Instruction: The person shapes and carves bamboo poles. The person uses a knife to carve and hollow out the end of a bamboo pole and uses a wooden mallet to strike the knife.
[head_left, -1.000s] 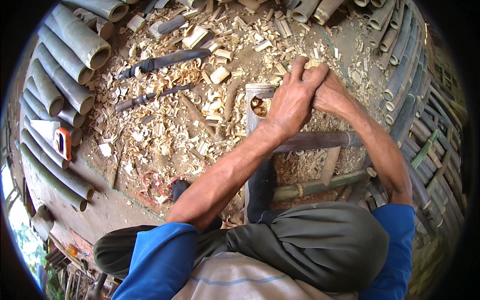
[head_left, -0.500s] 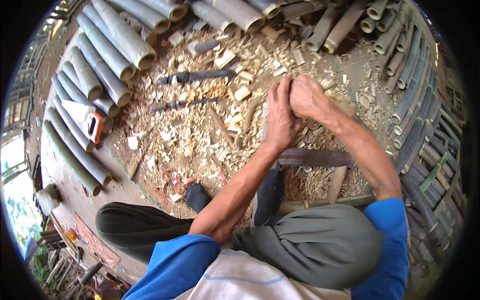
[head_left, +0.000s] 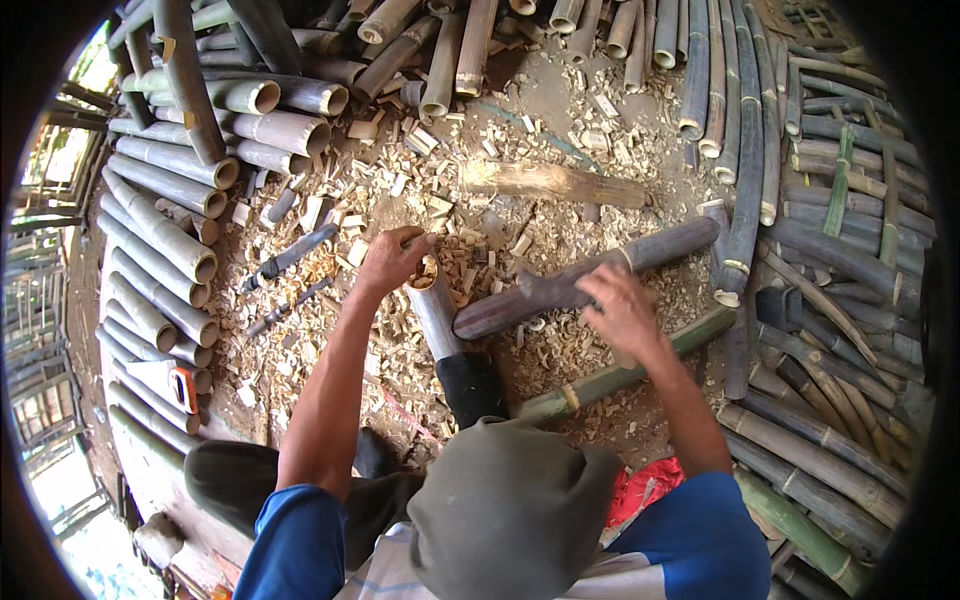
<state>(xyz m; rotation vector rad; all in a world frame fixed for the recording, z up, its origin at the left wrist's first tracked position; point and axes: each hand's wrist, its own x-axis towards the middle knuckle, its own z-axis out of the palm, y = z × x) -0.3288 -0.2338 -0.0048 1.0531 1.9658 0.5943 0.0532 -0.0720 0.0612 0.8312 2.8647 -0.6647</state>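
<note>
Fingers of the left hand (head_left: 392, 262) were curled over the open top rim of 1 short bamboo tube (head_left: 436, 312), pinching its lip, while the tube stood tilted between the person's knees, its lower end lost behind a dark trouser leg. Over on the other side, the right hand (head_left: 622, 312) hovered with its fingers loosely bent and spread, closed on nothing I could make out; it hung just above a dark, heavy wooden club (head_left: 590, 276) that lay across the ground, and near a green bamboo pole (head_left: 630, 368) lying slantwise below it. Judging by the thick litter of pale chips (head_left: 400, 190) all over the dirt floor (head_left: 560, 120), a good deal of cutting looked already done, yet the held tube seemed whole, so I reckoned its splitting or trimming was barely begun. 2 long-handled tools (head_left: 290, 258) lay untouched on the chips toward the left edge of the floor, beside a row of stacked grey bamboo lengths (head_left: 160, 230). More poles lined the far and right edges.
</note>
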